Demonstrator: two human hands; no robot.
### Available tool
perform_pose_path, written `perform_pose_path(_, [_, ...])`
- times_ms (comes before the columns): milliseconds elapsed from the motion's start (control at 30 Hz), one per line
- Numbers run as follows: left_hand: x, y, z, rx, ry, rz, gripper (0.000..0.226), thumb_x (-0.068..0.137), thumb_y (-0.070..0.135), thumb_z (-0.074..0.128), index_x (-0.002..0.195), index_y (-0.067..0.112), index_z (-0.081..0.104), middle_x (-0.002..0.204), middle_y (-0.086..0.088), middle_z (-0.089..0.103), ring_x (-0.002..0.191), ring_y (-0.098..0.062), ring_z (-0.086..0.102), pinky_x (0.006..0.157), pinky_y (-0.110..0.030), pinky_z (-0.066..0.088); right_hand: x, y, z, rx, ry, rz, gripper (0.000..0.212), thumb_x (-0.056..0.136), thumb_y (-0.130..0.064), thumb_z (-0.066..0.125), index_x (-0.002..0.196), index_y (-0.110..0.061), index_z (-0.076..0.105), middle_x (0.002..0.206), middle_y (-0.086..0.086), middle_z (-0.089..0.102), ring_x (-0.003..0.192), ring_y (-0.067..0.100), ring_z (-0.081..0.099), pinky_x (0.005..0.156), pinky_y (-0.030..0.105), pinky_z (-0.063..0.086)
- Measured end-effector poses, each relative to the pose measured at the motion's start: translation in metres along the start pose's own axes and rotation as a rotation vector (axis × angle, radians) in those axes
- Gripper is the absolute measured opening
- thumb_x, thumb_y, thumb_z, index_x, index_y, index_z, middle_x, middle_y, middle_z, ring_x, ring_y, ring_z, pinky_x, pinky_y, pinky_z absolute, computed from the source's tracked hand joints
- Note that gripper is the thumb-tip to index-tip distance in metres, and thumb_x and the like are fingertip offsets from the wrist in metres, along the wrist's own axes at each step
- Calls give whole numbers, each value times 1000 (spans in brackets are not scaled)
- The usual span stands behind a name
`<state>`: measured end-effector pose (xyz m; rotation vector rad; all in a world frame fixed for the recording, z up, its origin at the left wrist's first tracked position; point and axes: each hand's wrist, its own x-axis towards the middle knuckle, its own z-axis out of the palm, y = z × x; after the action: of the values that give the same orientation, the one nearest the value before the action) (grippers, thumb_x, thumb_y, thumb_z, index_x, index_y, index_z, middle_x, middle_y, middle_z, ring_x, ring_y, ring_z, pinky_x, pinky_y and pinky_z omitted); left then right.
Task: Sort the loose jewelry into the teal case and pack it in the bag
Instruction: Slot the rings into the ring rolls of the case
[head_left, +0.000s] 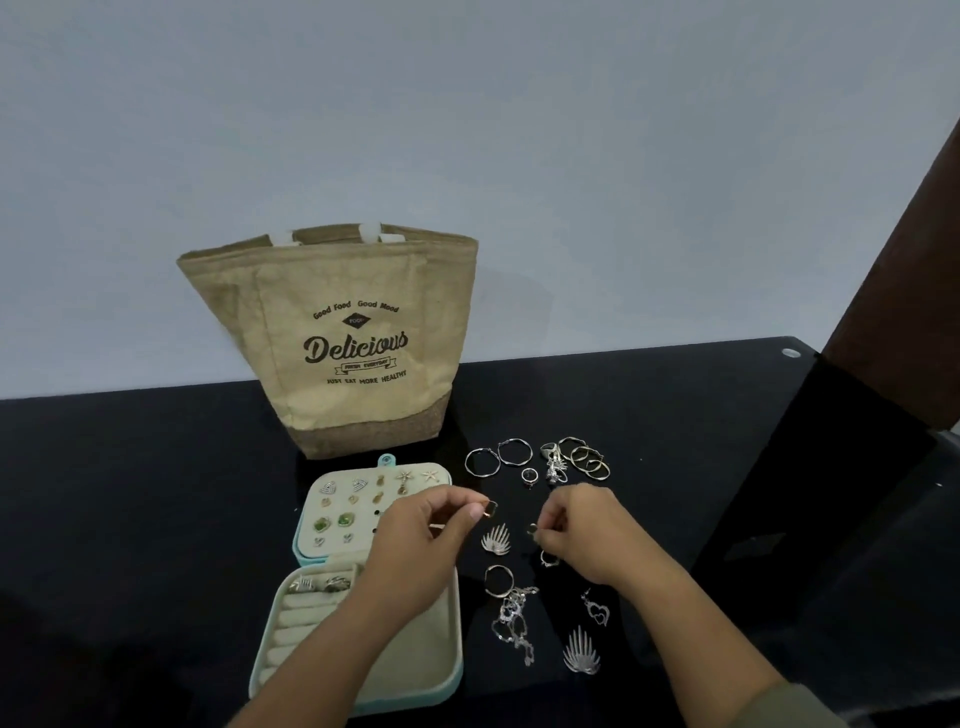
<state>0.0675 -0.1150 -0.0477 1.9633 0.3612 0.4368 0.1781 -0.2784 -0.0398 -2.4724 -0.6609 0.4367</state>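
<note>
Nearest you, on the black table (156, 519), a fan-shaped earring (582, 652) points its spikes away from you, with a tangled chain (514, 618) just left of it. The teal case (451, 675) lies open to their left, its long axis running away from you and its lid (311, 506) flat beyond the base, stud panel facing up. Your left hand (421, 525), over the case's right edge, pinches a small gold earring (490, 508). Your right hand (587, 530) pinches a tiny piece (533, 529), too small to identify. Beyond lie hoops and rings (553, 462). Farthest, just behind the lid, the bag (337, 332) stands upright, mouth up, print facing you.
</note>
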Motion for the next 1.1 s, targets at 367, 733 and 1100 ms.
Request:
perform_pose_path(367, [-36, -19, -92, 90, 133, -183, 6, 87, 23, 71, 83, 26, 74, 78, 11, 74, 74, -5, 69, 67, -17, 53, -15, -87, 47, 279, -16, -190, 11, 78, -16, 75, 75, -24, 68, 67, -9, 65, 53, -6, 54, 52, 9, 42])
perform_pose_path(733, [-59, -50, -138, 313, 94, -115, 17, 92, 17, 64, 100, 29, 73, 95, 18, 64, 88, 12, 59, 71, 0, 42, -26, -123, 96, 233, -47, -284, 24, 86, -16, 70, 73, -35, 61, 73, -13, 64, 63, -8, 55, 63, 8, 44])
perform_pose_path(1100, [-61, -65, -126, 619, -26, 171, 16, 95, 21, 60, 102, 26, 73, 97, 12, 65, 96, -8, 54, 90, -24, 44, -27, -139, 106, -169, -64, -476, 19, 91, -10, 55, 92, -24, 69, 71, -23, 44, 84, 4, 44, 80, 31, 46])
